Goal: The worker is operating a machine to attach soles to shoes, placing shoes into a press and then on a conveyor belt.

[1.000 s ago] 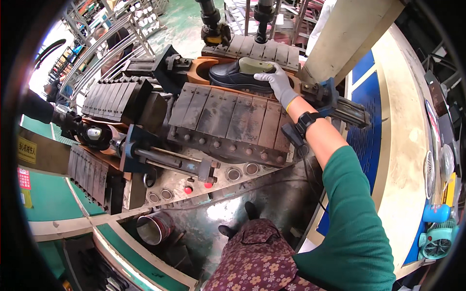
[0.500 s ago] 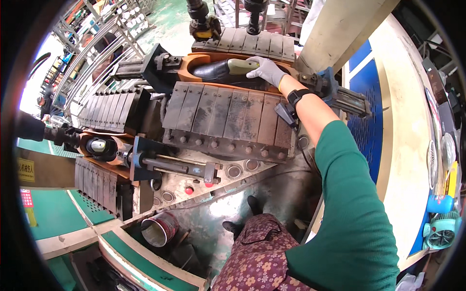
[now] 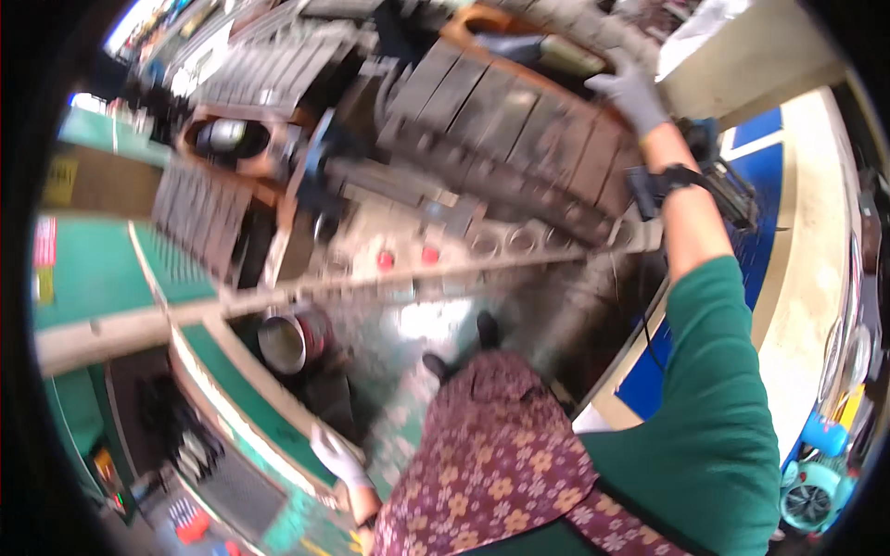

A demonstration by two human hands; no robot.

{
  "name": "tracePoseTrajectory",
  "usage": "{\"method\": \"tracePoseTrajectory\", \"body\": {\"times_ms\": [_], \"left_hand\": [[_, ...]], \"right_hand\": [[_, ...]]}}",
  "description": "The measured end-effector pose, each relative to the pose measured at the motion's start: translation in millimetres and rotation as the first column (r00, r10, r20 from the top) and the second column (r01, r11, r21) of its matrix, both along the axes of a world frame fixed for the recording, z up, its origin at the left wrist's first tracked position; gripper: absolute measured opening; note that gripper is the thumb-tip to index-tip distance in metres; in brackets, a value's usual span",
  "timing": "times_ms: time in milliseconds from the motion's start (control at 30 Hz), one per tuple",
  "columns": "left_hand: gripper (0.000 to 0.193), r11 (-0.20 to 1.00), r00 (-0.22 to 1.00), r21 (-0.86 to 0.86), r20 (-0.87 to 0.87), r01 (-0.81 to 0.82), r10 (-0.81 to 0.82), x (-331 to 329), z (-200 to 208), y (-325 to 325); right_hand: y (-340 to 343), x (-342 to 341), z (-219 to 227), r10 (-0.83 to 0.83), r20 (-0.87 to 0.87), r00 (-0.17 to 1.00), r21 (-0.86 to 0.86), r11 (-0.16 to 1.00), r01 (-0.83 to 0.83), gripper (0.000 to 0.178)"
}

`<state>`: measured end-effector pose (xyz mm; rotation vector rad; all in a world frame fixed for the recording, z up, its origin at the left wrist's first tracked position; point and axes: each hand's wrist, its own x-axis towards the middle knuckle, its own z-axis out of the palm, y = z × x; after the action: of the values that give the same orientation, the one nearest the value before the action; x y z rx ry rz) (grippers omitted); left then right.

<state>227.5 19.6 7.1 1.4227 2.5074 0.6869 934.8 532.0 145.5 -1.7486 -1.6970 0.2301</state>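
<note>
My right hand (image 3: pixel 632 91), in a pale glove, reaches to the heel end of a dark shoe on an olive last (image 3: pixel 567 54). Its thumb and fingers are spread; blur hides whether they touch the last. The shoe lies inside an orange frame (image 3: pixel 464 26), behind a row of dark metal plates (image 3: pixel 505 116). My left hand (image 3: pixel 336 457), also gloved, is low at the left with fingers stretched out, beside the green-topped ledge (image 3: pixel 262 391). Farther left, a second shoe-shaped piece (image 3: pixel 225 136) sits in another orange frame (image 3: pixel 193 139).
Two red buttons (image 3: pixel 385 260) sit on the pale machine edge. A bucket (image 3: pixel 313 337) stands on the floor below. At the right are a blue perforated panel (image 3: pixel 762 250) and a teal motor (image 3: pixel 814 500). Dark trays (image 3: pixel 246 491) lie lower left.
The view has swung down and left, so the machine sits higher. My left hand has come into view. My right hand's fingers have spread at the heel end of the last.
</note>
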Motion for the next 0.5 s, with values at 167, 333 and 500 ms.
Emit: {"method": "tracePoseTrajectory", "body": {"times_ms": [167,333,500], "left_hand": [[0.048,0.934,0.909,0.004,-0.227,-0.357,0.349,-66.5,49.1,-5.6],[0.071,0.971,0.935,0.004,-0.269,-0.239,0.231,-116.6,27.9,-40.1],[0.079,0.987,0.89,-0.043,-0.44,-0.156,0.122,-139.4,9.8,-61.5]], "right_hand": [[-150.1,-95.9,50.5,-0.022,-0.435,0.9,0.331,0.926,0.183,0.037],[-309.9,-196.3,-8.4,-0.058,-0.514,0.856,-0.178,0.983,-0.04,0.028],[-458.4,-219.7,-107.7,-0.38,-0.701,0.604,-0.497,0.868,-0.03,0.022]]}}
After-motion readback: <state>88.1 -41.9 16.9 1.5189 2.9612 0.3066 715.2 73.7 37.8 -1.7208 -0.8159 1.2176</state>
